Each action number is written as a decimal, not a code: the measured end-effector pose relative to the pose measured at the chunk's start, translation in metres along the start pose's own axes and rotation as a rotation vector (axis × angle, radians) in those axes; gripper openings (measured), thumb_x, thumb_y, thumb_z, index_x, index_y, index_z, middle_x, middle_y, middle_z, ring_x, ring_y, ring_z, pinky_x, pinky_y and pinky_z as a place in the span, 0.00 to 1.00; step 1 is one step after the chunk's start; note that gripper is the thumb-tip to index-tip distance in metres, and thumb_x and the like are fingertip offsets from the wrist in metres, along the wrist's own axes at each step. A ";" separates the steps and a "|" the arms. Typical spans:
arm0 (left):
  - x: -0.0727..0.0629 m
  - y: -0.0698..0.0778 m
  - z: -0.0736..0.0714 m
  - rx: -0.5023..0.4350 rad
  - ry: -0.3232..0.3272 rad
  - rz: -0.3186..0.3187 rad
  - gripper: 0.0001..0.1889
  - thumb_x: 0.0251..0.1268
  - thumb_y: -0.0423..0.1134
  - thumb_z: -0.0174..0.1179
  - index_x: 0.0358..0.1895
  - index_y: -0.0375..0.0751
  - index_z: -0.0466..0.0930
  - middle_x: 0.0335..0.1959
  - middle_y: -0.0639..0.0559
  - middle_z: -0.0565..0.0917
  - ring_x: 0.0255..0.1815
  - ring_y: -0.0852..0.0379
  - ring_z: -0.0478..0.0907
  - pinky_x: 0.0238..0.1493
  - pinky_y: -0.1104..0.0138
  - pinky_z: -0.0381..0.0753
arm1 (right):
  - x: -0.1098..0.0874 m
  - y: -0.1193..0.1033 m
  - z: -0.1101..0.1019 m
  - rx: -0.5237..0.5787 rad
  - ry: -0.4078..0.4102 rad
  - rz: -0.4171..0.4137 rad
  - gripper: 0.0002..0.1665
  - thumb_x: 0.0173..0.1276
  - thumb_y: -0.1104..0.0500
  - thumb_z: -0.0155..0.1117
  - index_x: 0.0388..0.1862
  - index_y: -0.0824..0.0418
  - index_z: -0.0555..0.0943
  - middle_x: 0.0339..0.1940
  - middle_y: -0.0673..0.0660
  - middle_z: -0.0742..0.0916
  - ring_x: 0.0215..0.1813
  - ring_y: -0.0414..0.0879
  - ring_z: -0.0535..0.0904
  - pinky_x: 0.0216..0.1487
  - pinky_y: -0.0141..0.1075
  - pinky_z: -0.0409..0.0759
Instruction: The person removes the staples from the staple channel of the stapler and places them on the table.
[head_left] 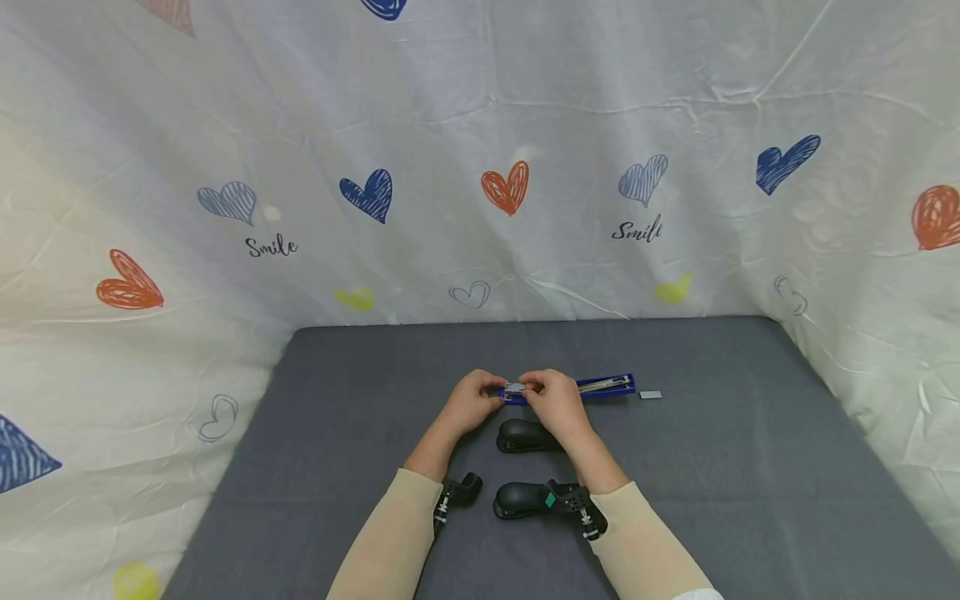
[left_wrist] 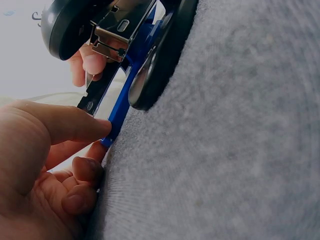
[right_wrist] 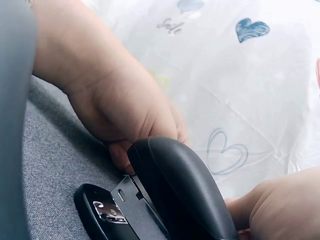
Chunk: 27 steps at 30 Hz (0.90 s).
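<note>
A blue stapler (head_left: 615,387) is lying opened out on a grey table (head_left: 720,467), its metal channel showing between the two hands and at its right end. The left hand (head_left: 472,403) is pinching the blue stapler's left end between thumb and forefinger, the remaining fingers curling in just below it. The right hand (head_left: 557,402) is reaching across the blue stapler's middle, its thumb and fingertips drawn narrow and pinching a small silver strip (head_left: 514,388) at the channel near that left end; whether the strip is touching the channel, I cannot tell. A second silver strip (head_left: 650,395) is lying just beside the blue stapler's right end, apart from it. On the person's side of the blue stapler, one black stapler (head_left: 521,436) is resting near it, and another black stapler (head_left: 517,500) is resting farther from it, partly hidden by the right wrist camera (head_left: 573,502). Beyond the blue stapler, a white curtain (head_left: 427,258) printed with hearts is hanging behind the table.
</note>
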<state>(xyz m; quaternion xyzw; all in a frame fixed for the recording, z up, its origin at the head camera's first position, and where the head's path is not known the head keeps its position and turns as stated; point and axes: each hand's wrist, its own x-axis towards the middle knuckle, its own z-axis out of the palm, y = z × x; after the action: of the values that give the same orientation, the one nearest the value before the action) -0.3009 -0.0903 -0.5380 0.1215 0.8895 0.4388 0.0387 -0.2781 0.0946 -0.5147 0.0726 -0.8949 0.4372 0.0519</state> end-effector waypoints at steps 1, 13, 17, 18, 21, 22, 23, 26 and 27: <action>0.000 0.000 0.000 0.003 0.000 0.000 0.14 0.65 0.29 0.68 0.54 0.37 0.87 0.49 0.46 0.81 0.24 0.60 0.69 0.27 0.67 0.70 | 0.000 0.001 0.000 0.026 -0.001 0.003 0.12 0.68 0.65 0.72 0.49 0.63 0.89 0.37 0.53 0.88 0.31 0.43 0.79 0.34 0.40 0.79; 0.000 0.000 -0.001 0.014 0.005 0.004 0.14 0.65 0.30 0.68 0.53 0.37 0.88 0.48 0.46 0.81 0.24 0.60 0.70 0.28 0.67 0.72 | 0.003 0.000 0.001 0.277 -0.097 0.131 0.18 0.73 0.64 0.67 0.59 0.66 0.85 0.49 0.59 0.88 0.38 0.46 0.80 0.35 0.36 0.76; 0.000 0.001 -0.001 0.009 0.008 -0.002 0.14 0.64 0.30 0.68 0.53 0.37 0.88 0.48 0.47 0.82 0.24 0.61 0.70 0.27 0.68 0.71 | 0.002 -0.002 0.000 0.245 -0.096 0.127 0.17 0.73 0.64 0.68 0.59 0.64 0.85 0.49 0.58 0.88 0.31 0.46 0.77 0.31 0.38 0.73; 0.000 0.001 -0.001 0.008 0.008 -0.002 0.14 0.64 0.30 0.68 0.53 0.37 0.88 0.48 0.47 0.82 0.24 0.61 0.70 0.27 0.67 0.71 | 0.001 -0.002 0.000 0.231 -0.091 0.122 0.17 0.73 0.64 0.68 0.59 0.64 0.86 0.48 0.58 0.88 0.30 0.46 0.76 0.30 0.38 0.73; 0.000 0.001 -0.001 0.006 0.007 0.000 0.14 0.64 0.29 0.68 0.53 0.37 0.88 0.48 0.46 0.82 0.23 0.60 0.70 0.27 0.67 0.71 | 0.001 -0.004 0.000 0.202 -0.071 0.107 0.16 0.73 0.63 0.67 0.58 0.63 0.86 0.46 0.56 0.88 0.26 0.45 0.75 0.27 0.38 0.71; 0.000 0.001 -0.001 0.005 0.008 0.003 0.14 0.64 0.29 0.68 0.53 0.37 0.88 0.48 0.46 0.82 0.23 0.60 0.70 0.27 0.67 0.71 | 0.001 -0.004 0.000 0.195 -0.063 0.102 0.15 0.73 0.63 0.67 0.57 0.63 0.87 0.45 0.56 0.89 0.25 0.45 0.74 0.27 0.38 0.71; 0.000 0.000 -0.001 0.004 0.008 0.005 0.14 0.64 0.29 0.68 0.53 0.37 0.88 0.48 0.46 0.82 0.23 0.60 0.70 0.27 0.67 0.71 | 0.001 -0.004 0.001 0.189 -0.056 0.097 0.15 0.74 0.63 0.67 0.57 0.63 0.87 0.45 0.56 0.89 0.24 0.44 0.73 0.26 0.37 0.70; 0.000 -0.001 -0.001 0.002 0.007 0.007 0.14 0.64 0.29 0.68 0.53 0.37 0.88 0.48 0.46 0.81 0.23 0.60 0.70 0.27 0.67 0.71 | 0.001 -0.004 0.001 0.188 -0.035 0.088 0.14 0.74 0.63 0.67 0.55 0.63 0.87 0.44 0.56 0.89 0.22 0.44 0.72 0.23 0.36 0.69; 0.000 -0.001 -0.001 0.001 0.007 0.006 0.14 0.64 0.30 0.68 0.53 0.37 0.88 0.48 0.46 0.81 0.23 0.60 0.69 0.27 0.67 0.71 | 0.001 -0.004 0.001 0.189 -0.028 0.083 0.14 0.74 0.63 0.67 0.55 0.63 0.87 0.43 0.56 0.89 0.22 0.44 0.72 0.23 0.36 0.69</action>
<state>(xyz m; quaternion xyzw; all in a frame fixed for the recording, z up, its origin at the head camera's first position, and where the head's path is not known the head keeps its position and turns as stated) -0.3017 -0.0914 -0.5383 0.1228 0.8894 0.4391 0.0343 -0.2781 0.0913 -0.5116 0.0460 -0.8525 0.5206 0.0138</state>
